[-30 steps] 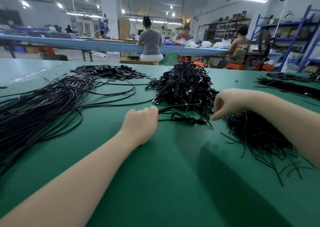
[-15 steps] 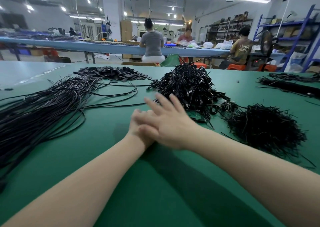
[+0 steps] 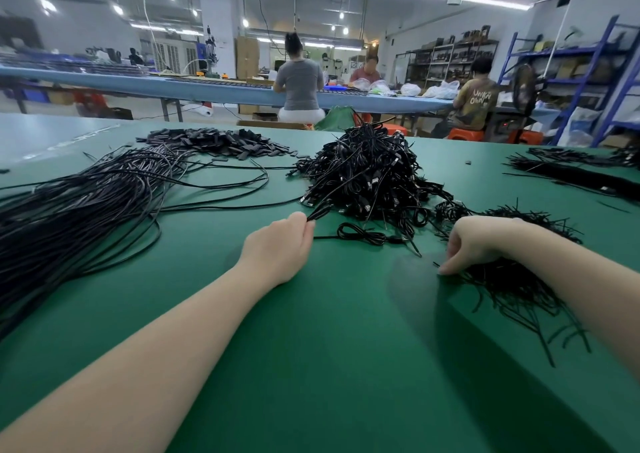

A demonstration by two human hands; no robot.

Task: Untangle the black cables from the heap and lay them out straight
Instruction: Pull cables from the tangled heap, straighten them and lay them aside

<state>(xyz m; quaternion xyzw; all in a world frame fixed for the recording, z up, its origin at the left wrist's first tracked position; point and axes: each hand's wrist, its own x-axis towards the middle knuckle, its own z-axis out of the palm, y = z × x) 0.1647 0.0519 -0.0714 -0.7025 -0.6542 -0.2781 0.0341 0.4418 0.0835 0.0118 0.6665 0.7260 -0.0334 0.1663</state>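
A tangled heap of black cables (image 3: 363,172) sits mid-table on the green mat (image 3: 311,348). My left hand (image 3: 277,245) pinches the end of one black cable (image 3: 317,213) that runs up into the heap's near left side. A small coiled cable (image 3: 363,236) lies loose in front of the heap, between my hands. My right hand (image 3: 474,241) rests with curled fingers, tips down, on the near edge of a pile of short black ties (image 3: 512,286); whether it holds one is hidden. Laid-out long cables (image 3: 86,207) spread across the left.
A flat pile of small black pieces (image 3: 214,141) lies at the back left. More black cable bundles (image 3: 575,172) lie at the far right. Beyond the table, people sit at a long blue bench (image 3: 207,89), with shelving (image 3: 588,82) on the right.
My right hand went from the heap across to my left hand, then swung right onto the tie pile. My left hand moved forward slightly and now pinches a cable end.
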